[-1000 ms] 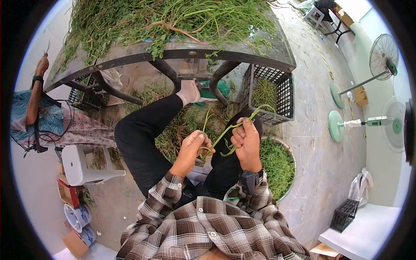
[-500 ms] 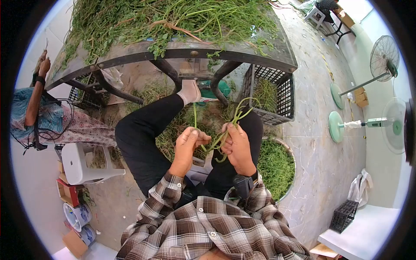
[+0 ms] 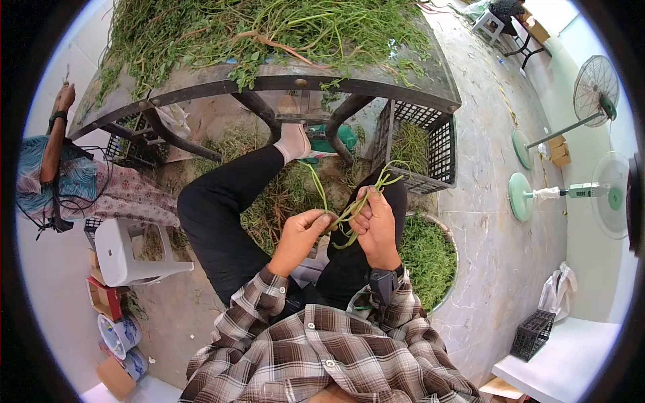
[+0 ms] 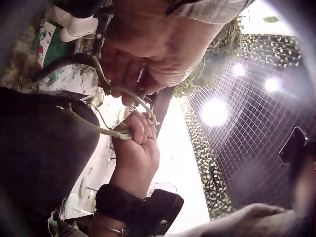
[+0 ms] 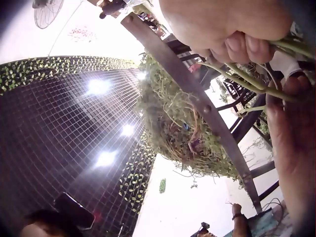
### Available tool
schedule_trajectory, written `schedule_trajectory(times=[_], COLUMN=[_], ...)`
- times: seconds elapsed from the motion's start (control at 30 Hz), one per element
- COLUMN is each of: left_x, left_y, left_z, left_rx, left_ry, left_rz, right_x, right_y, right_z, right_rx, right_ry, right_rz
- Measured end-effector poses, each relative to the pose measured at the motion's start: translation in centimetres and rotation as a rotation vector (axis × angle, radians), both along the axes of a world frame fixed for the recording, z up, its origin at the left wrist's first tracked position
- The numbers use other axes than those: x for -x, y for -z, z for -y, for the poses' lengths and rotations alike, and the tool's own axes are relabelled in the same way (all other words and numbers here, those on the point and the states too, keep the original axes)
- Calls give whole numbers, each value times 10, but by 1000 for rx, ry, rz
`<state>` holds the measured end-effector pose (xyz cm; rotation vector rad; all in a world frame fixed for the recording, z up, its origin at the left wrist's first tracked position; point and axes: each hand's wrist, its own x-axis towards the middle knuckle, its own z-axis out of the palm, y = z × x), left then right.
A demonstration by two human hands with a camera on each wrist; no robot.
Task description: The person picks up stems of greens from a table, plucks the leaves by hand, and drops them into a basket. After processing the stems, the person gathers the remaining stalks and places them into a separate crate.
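Over the lap, my left hand (image 3: 301,236) pinches a thin green stem (image 3: 318,184) between thumb and forefinger, its upper end rising above the hand. My right hand (image 3: 377,230), just beside it, grips several green stems (image 3: 385,178) whose ends curl out above the fingers and loop down toward the left hand. In the left wrist view, bare stem pieces (image 4: 86,123) stick out from the right fist (image 4: 137,155). The right wrist view shows a branching stem (image 5: 247,81) spanning from the right fingers (image 5: 234,48) to the left thumb.
A dark-edged table (image 3: 440,94) heaped with leafy greens (image 3: 269,33) stands ahead. Below its right end is a black crate (image 3: 440,151) containing stems. A round basket of greens (image 3: 426,262) sits by the right knee. Left are a white stool (image 3: 117,255) and another person's arm (image 3: 55,144).
The left hand has moved right and slightly down, close to the right hand, and its stem, upright half a second ago, now leans left. The right hand has shifted slightly right, still gripping its stems.
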<state>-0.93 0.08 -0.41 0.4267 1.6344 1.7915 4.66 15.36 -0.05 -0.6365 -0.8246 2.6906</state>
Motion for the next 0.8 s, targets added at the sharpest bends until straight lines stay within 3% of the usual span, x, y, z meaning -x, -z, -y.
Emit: schedule_trajectory(times=[0.6,0.8], left_x=[-4,-4], left_y=[-4,8], left_z=[-2,-3], left_rx=[89,108], left_ry=[88,32], left_rz=[-166,-232], right_x=[-1,-1], right_y=[11,10], right_z=[0,5], right_rx=[23,17], right_ry=[39,8], right_rz=[2,40])
